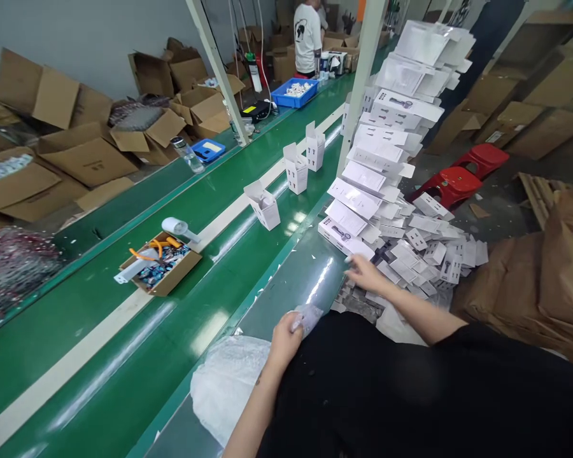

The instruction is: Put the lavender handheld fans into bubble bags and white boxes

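Note:
My left hand [286, 338] is closed around a small item in clear plastic wrap [309, 317], close to my body at the bench edge. What lies inside the wrap is hard to make out. My right hand [361, 273] has its fingers loosely bent and apart, just below the nearest white carton [344, 236] of the stack; it holds nothing I can see, and a fingertip looks white. Three open white cartons, a near one [266, 208], a middle one [296, 170] and a far one [315, 147], stand on the green conveyor belt [181, 324].
Flat white cartons [382, 137] lean in a tall stack, with more heaped to the right. A white plastic bag [232, 375] lies by my left forearm. Across the belt sits a cardboard box of small packets [174, 277] with orange-handled pliers. Red stools [451, 184] stand right; a person [307, 38] works behind.

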The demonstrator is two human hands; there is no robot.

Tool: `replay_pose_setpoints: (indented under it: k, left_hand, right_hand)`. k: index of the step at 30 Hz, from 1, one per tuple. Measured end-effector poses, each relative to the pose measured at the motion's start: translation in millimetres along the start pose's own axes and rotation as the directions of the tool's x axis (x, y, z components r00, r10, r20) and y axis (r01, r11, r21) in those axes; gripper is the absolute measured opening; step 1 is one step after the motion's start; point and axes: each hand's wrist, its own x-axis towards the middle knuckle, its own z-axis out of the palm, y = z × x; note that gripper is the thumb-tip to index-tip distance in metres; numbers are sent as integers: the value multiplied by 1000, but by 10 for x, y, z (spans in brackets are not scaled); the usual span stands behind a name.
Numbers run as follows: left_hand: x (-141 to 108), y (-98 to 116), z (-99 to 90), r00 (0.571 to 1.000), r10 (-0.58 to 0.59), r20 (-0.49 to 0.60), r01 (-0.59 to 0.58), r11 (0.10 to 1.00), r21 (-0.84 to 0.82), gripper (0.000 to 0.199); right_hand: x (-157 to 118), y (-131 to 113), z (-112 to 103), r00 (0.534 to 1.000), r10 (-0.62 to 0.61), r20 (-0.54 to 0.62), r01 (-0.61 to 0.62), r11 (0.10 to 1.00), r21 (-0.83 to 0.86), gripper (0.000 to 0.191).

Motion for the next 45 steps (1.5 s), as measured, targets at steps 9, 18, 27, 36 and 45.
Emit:
replay_pose_setpoints:
  k: [9, 18, 27, 36, 45]
  left_hand:
    - [-136, 145, -407, 931, -278, -238, 111, 833, -542, 40]
    - [-338, 513, -984, 837, -250, -487, -227, 651, -724, 35]
    - [-458, 934, -807, 869, 97, -485, 149, 883, 445, 15]
    - [-264, 799, -290, 964, 235, -127, -49, 623, 781, 50]
    - [-466, 407, -439, 851, 300, -431, -56, 868, 494, 23]
  right_hand:
    - [507, 116, -635, 851, -522, -51, 241, 475, -846, 27]
    - [768, -780, 727, 814, -578, 59, 512, 665, -544, 28]
    - [540, -679, 1282, 902, -321, 288, 411, 841, -351, 23]
    - [494, -724, 1259, 866, -322, 382, 471, 782, -409, 20]
    - [1758, -1438, 1168, 799, -451, 398, 601, 638, -482, 15]
